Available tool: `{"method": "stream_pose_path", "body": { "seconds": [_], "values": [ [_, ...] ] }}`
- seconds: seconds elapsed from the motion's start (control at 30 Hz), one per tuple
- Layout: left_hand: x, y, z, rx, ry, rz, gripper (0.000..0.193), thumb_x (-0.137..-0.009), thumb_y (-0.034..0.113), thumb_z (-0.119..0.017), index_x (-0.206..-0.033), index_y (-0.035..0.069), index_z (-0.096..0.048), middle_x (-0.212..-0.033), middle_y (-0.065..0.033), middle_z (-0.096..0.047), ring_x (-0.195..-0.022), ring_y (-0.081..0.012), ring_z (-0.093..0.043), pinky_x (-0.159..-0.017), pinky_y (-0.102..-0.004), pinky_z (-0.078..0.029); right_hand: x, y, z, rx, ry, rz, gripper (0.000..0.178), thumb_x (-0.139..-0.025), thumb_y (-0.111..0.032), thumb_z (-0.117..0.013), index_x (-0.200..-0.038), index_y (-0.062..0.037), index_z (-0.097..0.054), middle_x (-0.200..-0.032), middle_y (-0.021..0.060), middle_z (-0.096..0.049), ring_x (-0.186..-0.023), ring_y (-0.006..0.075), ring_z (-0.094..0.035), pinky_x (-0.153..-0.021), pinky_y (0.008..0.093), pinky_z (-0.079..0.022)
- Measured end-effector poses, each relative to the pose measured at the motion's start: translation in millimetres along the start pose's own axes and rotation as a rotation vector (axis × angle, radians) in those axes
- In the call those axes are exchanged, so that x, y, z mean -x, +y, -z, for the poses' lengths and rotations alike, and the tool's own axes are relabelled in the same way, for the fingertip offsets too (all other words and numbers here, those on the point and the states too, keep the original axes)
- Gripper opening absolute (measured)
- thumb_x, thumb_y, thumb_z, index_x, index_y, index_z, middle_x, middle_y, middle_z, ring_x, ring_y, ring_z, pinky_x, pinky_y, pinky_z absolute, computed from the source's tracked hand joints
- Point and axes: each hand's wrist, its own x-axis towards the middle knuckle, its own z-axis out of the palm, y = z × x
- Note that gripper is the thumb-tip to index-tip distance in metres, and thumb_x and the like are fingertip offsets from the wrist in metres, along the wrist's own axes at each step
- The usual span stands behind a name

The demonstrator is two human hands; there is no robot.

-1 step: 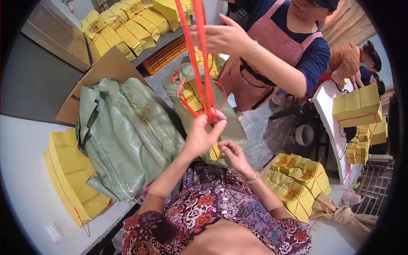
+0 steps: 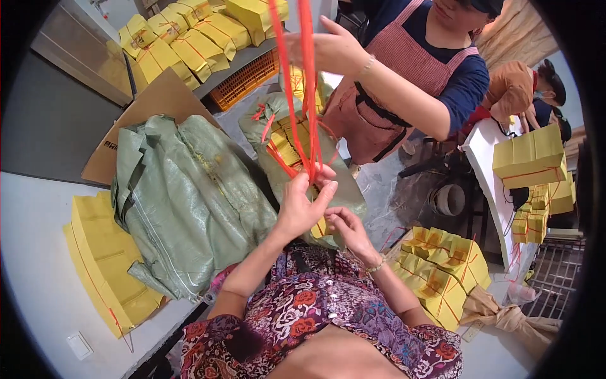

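My left hand is closed round the lower end of long red plastic strapping cords, which run up to a co-worker's hand and out of the top of view. Just to the right and lower, my right hand has its thumb and fingers drawn together in a pinch; what lies between them, if anything, is hidden. Beneath both hands is an opened green woven sack. Stacked yellow paper bundles show through its opening, with shorter red cord pieces across it.
A large filled green sack leans against cardboard on my left, beside a long yellow paper pack. Tied yellow bundles sit at lower right. A co-worker in a red apron stands across; a white table is right.
The co-worker's hand has shifted slightly, and the upper cords have swung a little to the right. My hands hold nearly the same pose.
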Motion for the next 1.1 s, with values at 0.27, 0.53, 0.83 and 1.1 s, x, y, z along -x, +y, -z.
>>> {"method": "stream_pose_path", "body": {
  "seconds": [0.27,0.53,0.83,1.1],
  "values": [
    [17,0,1,0.106,0.109,-0.045,0.014,-0.089,0.011,-0.057,-0.097,0.0,-0.056,-0.083,-0.0039,-0.062,-0.075,-0.0095,-0.059,-0.069,-0.0257,-0.048,-16,-32,-12,-0.005,-0.06,0.134,0.022,-0.095,-0.018,-0.045,-0.106,-0.0031,-0.056,-0.1,0.0012,-0.059,-0.094,0.0089,-0.053,-0.08,0.0245,-0.043],
    [66,35,-25,0.083,-0.088,0.109,0.017,-0.087,0.009,-0.058,-0.101,0.0,-0.054,-0.077,-0.0035,-0.059,-0.07,-0.0078,-0.057,-0.067,-0.0248,-0.047,2,-30,0,-0.172,-0.155,0.193,0.024,-0.097,-0.021,-0.043,-0.107,-0.0018,-0.054,-0.099,0.0017,-0.056,-0.091,0.0075,-0.053,-0.081,0.0246,-0.044],
    [94,-28,-58,0.092,-0.376,0.368,0.011,-0.094,0.015,-0.046,-0.097,0.005,-0.05,-0.071,0.0026,-0.051,-0.065,-0.0038,-0.049,-0.058,-0.0191,-0.042,34,-58,52,-0.287,-0.24,0.112,0.056,-0.096,-0.046,-0.029,-0.12,0.0009,-0.05,-0.116,0.011,-0.056,-0.106,0.0178,-0.054,-0.094,0.0341,-0.041],
    [66,-29,-35,0.143,0.083,0.241,0.01,-0.094,0.014,-0.048,-0.099,0.007,-0.052,-0.068,0.0059,-0.045,-0.057,-0.0023,-0.041,-0.05,-0.018,-0.033,26,-18,37,0.08,-0.058,0.21,0.029,-0.094,-0.021,-0.047,-0.113,-0.001,-0.052,-0.107,0.0066,-0.058,-0.099,0.0162,-0.057,-0.087,0.0295,-0.044]
  ]
}}
